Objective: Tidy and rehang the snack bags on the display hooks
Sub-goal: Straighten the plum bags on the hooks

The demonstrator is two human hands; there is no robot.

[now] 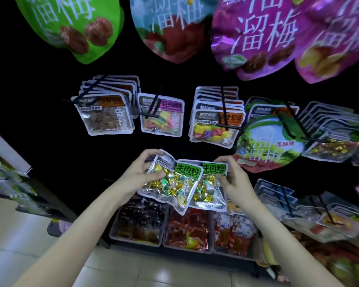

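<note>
Two clear snack bags with green labels and foil-wrapped sweets overlap in front of me. My left hand grips the left bag by its top left corner and side. My right hand pinches the right bag at its upper right edge. Both bags are off the hooks, held below the middle row. Black display hooks above carry rows of similar clear bags, such as the colourful candy bags.
Large green, blue and purple plum bags hang overhead. A round green-and-white bag hangs to the right, with more hooked bags beyond. Clear bins of red and dark snacks stand below my hands. Tiled floor lies underneath.
</note>
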